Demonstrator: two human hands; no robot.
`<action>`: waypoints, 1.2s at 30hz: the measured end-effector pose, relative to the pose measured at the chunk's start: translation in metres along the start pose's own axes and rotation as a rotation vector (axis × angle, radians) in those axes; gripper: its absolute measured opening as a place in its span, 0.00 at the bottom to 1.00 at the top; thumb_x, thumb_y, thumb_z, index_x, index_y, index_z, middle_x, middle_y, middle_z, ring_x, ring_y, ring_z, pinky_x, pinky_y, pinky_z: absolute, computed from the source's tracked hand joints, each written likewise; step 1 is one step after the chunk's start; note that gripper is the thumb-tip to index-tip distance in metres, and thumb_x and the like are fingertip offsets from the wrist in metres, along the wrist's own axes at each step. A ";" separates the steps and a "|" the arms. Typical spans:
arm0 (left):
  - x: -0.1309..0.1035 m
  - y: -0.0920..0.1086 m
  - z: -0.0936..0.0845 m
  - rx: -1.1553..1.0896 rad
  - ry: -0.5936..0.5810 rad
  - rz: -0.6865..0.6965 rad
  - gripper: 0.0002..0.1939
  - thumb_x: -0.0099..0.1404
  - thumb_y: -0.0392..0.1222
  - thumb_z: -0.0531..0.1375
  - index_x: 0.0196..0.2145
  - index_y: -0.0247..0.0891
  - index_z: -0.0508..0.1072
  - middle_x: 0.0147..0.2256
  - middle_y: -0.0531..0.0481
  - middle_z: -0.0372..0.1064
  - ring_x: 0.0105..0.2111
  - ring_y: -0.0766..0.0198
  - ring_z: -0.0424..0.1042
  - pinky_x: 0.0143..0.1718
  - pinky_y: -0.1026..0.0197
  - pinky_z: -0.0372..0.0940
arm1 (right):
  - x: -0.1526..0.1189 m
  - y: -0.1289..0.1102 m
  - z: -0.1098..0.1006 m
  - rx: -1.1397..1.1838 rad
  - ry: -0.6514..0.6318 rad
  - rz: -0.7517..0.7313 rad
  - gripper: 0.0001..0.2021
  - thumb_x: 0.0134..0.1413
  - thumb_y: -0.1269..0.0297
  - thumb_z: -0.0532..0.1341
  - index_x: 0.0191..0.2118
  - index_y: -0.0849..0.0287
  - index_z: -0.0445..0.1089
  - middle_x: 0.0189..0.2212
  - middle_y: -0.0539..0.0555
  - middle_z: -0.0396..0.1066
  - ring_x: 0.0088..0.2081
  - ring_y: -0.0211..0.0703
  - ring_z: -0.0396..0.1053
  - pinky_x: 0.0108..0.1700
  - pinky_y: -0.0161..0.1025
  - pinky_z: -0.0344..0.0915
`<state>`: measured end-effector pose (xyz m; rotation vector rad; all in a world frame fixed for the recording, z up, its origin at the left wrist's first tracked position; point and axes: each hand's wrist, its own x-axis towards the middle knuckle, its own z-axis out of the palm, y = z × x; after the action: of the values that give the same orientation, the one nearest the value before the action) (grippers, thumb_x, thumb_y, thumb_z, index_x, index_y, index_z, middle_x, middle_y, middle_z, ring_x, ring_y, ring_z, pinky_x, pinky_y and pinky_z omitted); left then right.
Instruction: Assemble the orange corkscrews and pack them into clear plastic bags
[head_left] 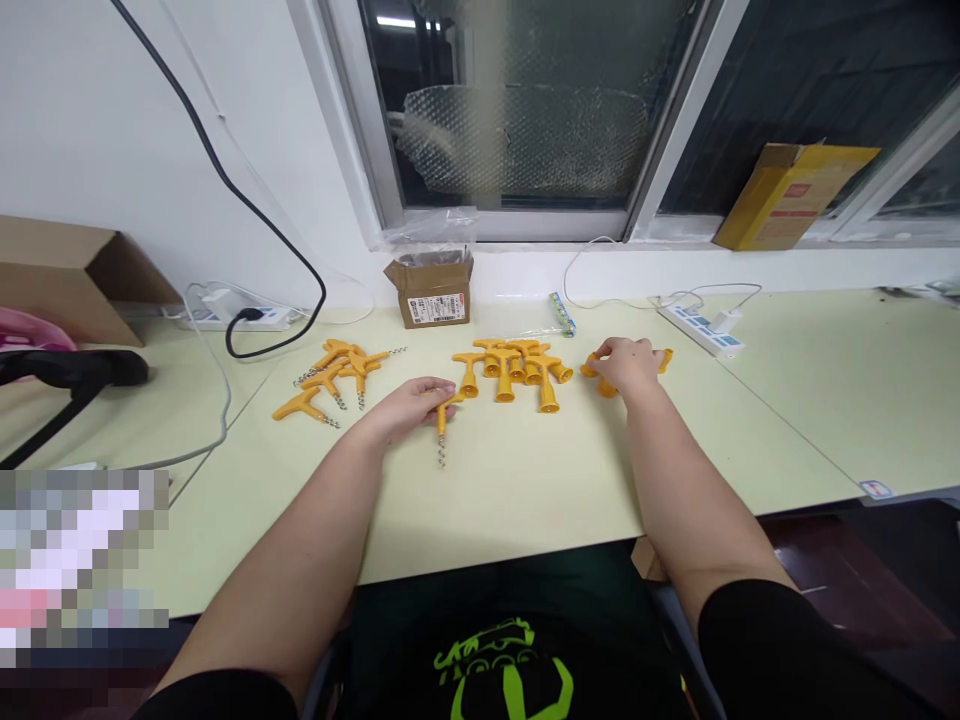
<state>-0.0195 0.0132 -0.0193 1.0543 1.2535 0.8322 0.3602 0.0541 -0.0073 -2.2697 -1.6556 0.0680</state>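
Observation:
My left hand (420, 405) is closed around the yellow T-handle of a corkscrew (441, 425), whose metal spiral points down toward me. Over a small group of yellow bell-shaped caps (607, 388) on the right, my right hand (628, 362) has its fingers curled down on one of them; the hand hides part of the group. Between the hands lies a cluster of yellow corkscrews with bell-shaped caps over their spirals (505, 385). Several yellow corkscrews with bare spirals (322, 380) are heaped to the left of my left hand.
An open cardboard box (435, 305) and a clear plastic bag (517, 316) sit at the back by the window. Power strips lie at back left (259, 317) and right (701, 328). A black cable (225, 180) hangs at the left. A larger carton (67, 275) stands far left.

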 end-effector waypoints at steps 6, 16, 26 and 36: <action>0.003 -0.001 0.001 0.023 -0.037 0.063 0.13 0.60 0.47 0.72 0.36 0.34 0.81 0.27 0.48 0.72 0.23 0.68 0.68 0.23 0.67 0.66 | 0.000 -0.004 0.003 -0.024 -0.031 -0.003 0.05 0.51 0.60 0.66 0.33 0.54 0.75 0.34 0.57 0.76 0.48 0.58 0.68 0.54 0.57 0.53; -0.003 0.011 0.011 -0.407 -0.027 0.039 0.10 0.72 0.39 0.61 0.46 0.32 0.78 0.30 0.46 0.73 0.30 0.67 0.75 0.35 0.65 0.75 | -0.021 -0.019 0.003 0.512 0.228 -0.489 0.06 0.54 0.65 0.60 0.39 0.54 0.68 0.42 0.58 0.73 0.48 0.53 0.68 0.52 0.47 0.64; -0.001 0.006 0.015 -0.440 -0.053 0.141 0.03 0.69 0.36 0.62 0.39 0.33 0.75 0.43 0.39 0.78 0.33 0.66 0.77 0.35 0.64 0.75 | -0.065 -0.064 0.021 1.017 -0.247 -0.651 0.16 0.57 0.56 0.66 0.47 0.53 0.66 0.44 0.53 0.71 0.46 0.47 0.69 0.51 0.43 0.65; 0.001 0.006 0.019 -0.520 -0.076 0.148 0.03 0.69 0.34 0.59 0.40 0.34 0.72 0.41 0.41 0.78 0.30 0.66 0.76 0.36 0.63 0.74 | -0.060 -0.068 0.039 1.215 -0.469 -0.624 0.16 0.54 0.58 0.69 0.47 0.56 0.72 0.44 0.54 0.74 0.42 0.44 0.72 0.47 0.42 0.69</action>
<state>-0.0006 0.0132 -0.0145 0.7505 0.8337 1.1449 0.2694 0.0254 -0.0341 -0.8291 -1.6964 1.1501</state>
